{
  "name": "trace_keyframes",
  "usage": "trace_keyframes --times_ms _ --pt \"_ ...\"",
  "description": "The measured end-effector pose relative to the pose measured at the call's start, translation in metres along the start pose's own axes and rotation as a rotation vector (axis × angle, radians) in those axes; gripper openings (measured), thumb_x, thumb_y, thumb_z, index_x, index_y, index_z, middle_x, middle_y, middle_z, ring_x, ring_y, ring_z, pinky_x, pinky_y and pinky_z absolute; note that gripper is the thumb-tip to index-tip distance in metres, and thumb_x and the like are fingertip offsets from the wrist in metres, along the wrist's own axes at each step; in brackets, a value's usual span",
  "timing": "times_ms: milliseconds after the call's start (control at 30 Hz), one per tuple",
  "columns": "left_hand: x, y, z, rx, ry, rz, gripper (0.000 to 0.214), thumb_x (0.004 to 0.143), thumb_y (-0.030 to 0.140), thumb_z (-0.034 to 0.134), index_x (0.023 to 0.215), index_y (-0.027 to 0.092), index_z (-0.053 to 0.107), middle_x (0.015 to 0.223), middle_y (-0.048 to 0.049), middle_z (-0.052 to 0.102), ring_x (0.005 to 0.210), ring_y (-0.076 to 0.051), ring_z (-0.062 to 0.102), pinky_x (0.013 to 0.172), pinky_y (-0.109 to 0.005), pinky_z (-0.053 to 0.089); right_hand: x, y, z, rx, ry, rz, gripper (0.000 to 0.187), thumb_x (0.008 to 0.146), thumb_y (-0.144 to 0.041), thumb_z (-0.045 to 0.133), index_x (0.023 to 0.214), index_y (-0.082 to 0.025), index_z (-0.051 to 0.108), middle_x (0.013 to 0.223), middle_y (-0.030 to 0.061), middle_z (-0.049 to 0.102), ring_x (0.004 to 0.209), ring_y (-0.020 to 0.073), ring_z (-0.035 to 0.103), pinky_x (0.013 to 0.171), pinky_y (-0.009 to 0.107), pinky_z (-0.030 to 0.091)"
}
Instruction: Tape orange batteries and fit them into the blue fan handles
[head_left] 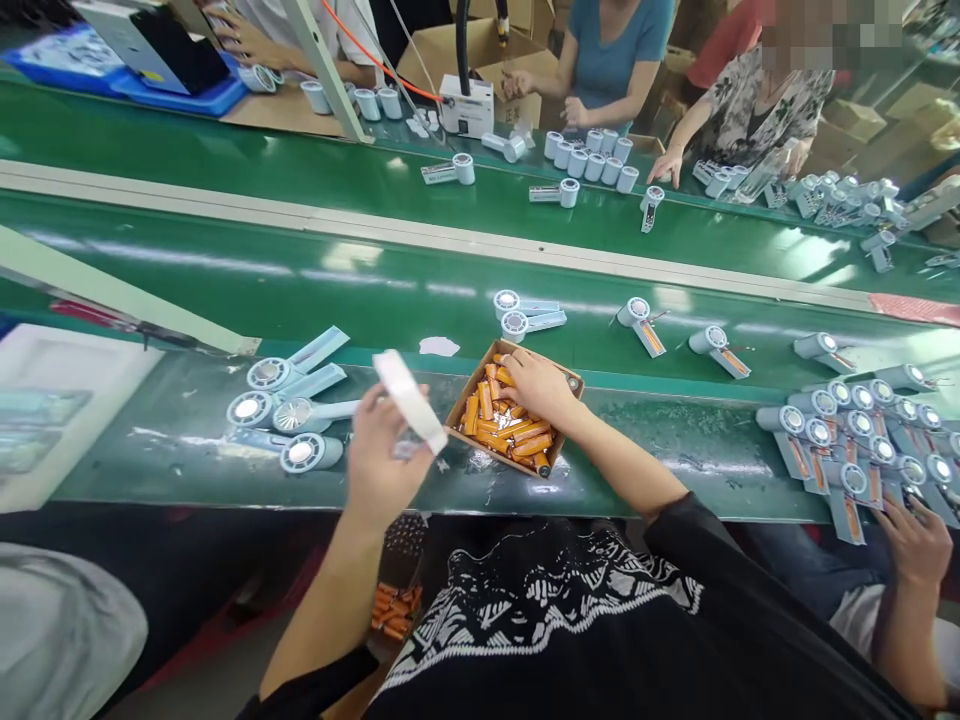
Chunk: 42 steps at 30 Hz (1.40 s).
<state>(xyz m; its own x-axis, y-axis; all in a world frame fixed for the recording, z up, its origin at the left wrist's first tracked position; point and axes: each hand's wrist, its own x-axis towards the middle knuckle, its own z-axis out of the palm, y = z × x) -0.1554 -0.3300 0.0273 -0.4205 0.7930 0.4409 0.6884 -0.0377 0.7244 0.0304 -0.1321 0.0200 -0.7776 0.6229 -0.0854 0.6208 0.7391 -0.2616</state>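
Observation:
My left hand [382, 465] is closed around a white strip-shaped piece [409, 400], held tilted above the bench. What exactly the piece is, I cannot make out. An open cardboard box [463, 392] full of orange cylindrical batteries [517, 432] sits right of it. Over the far side of this box, my right hand [536, 385] has its fingers curled down on an orange battery, the fingertips partly hidden. Several light-blue handheld fans [304, 453] lie left of my left hand. Beyond the box, two more fans [517, 325] lie side by side on the green belt.
Opened fans with orange batteries [645, 330] lie along the belt to the right. A cluster of fans [855, 425] fills the bench's right end, near a co-worker's hand [915, 540]. A slanted metal post [127, 285] stands left. Co-workers sit across the belt.

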Motion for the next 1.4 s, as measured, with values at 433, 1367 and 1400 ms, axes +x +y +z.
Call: trace_keyframes --times_ms 433,1367,1400 --pt "-0.012 -0.021 0.042 0.33 -0.114 0.343 0.049 0.088 0.004 0.06 0.131 0.024 0.069 0.126 -0.0117 0.073 0.135 -0.038 0.054 0.12 -0.065 0.042 -0.005 0.013 -0.006 0.148 -0.137 -0.014 0.03 0.096 -0.01 0.068 0.125 -0.016 0.073 0.129 0.0153 0.074 0.123 0.0278 0.071 0.108 0.039 0.055" --pt "-0.002 0.01 0.045 0.578 -0.242 0.381 0.048 0.099 0.003 0.052 0.136 0.023 0.074 0.139 -0.0073 0.07 0.152 -0.039 0.044 0.112 -0.046 0.057 -0.048 0.013 -0.026 1.269 -0.033 0.139 0.05 0.076 -0.026 0.084 0.126 -0.024 0.077 0.124 0.0045 0.082 0.119 0.0274 0.077 0.111 0.048 0.061" --pt "-0.001 0.012 0.047 0.58 -0.241 0.389 0.046 0.1 0.004 0.053 0.136 0.023 0.075 0.138 -0.0077 0.07 0.15 -0.038 0.046 0.11 -0.045 0.057 -0.047 0.012 -0.023 1.329 -0.01 0.167 0.051 0.073 -0.026 0.086 0.123 -0.023 0.077 0.12 0.0055 0.083 0.116 0.0281 0.078 0.109 0.049 0.062"
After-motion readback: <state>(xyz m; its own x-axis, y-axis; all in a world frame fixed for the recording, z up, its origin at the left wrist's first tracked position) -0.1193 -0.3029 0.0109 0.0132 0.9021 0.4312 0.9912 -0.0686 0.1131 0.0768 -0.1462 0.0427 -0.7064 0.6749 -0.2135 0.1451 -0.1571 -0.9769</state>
